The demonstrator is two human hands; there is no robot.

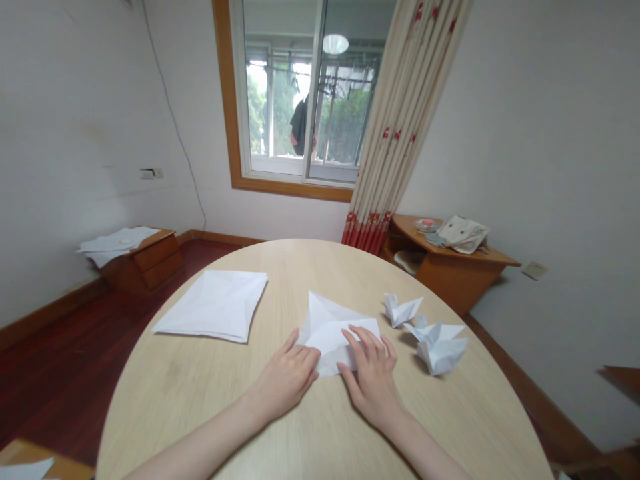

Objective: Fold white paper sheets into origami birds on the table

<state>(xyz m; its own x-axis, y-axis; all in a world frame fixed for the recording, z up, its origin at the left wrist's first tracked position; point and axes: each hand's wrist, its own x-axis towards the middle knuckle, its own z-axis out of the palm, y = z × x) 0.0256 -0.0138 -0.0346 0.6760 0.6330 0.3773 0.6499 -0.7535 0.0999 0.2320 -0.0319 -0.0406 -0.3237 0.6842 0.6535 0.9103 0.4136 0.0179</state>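
A partly folded sheet of white paper [327,333] lies in front of me on the round table, with one pointed corner facing away. My left hand [293,370] rests at its left edge, fingers curled together over the paper. On the right part of the sheet, my right hand [371,363] lies with its fingers spread and the thumb apart, pressing on the folded layer. To the right stand folded paper figures: a small one [401,311] behind and a larger one [440,348] nearer. The undersides of both hands are hidden.
A stack of white paper sheets [213,303] lies on the left of the round wooden table [200,400]. Beyond it are a low drawer cabinet [155,263] and, at the right, a corner desk [445,273] carrying a bag [463,233]. A curtain [387,147] hangs beside the window.
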